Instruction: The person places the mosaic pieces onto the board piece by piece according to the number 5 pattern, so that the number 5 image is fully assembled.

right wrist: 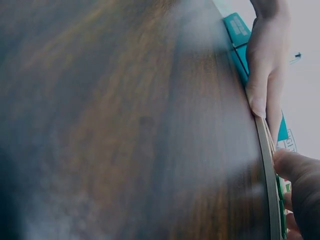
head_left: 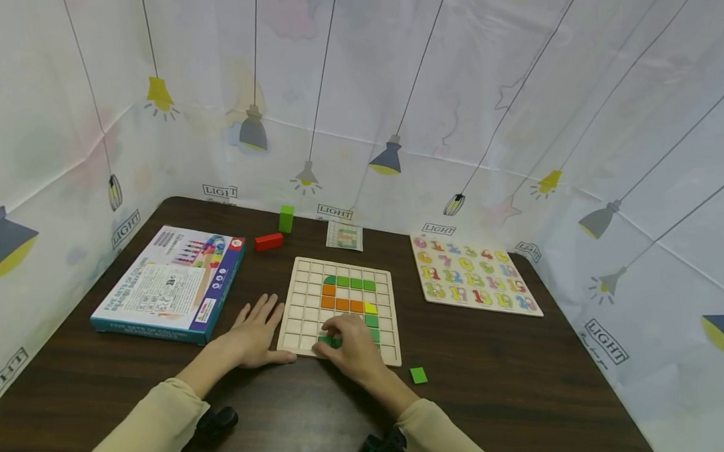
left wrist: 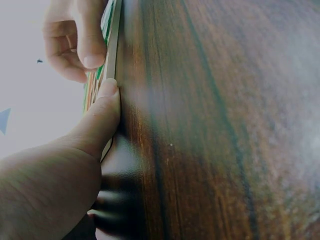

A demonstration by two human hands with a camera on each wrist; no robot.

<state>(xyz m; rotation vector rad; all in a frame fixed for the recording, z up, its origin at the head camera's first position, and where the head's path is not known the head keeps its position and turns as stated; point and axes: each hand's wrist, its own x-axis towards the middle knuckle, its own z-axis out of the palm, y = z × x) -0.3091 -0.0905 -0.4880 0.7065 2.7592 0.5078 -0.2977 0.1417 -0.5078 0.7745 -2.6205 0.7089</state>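
A wooden grid board [head_left: 304,288] lies on the dark table, with green, orange and yellow tiles set in its squares. My left hand [head_left: 255,336] lies flat on the table beside the board's front left corner, its thumb [left wrist: 102,110] pressed against the board's edge [left wrist: 114,45]. My right hand [head_left: 349,346] is curled over the front rows and pinches a green tile [head_left: 327,340] on the board. The tile is mostly hidden under the fingers. In the left wrist view the right hand's fingers [left wrist: 75,40] bend down onto the board. A loose green tile [head_left: 418,375] lies to the right of my right wrist.
A flat printed box [head_left: 172,282] lies at the left. A red block [head_left: 269,241], a green block [head_left: 286,218] and a small pattern card [head_left: 344,235] sit behind the board. A number puzzle [head_left: 474,275] lies at the right. Curtain walls close in the table on three sides.
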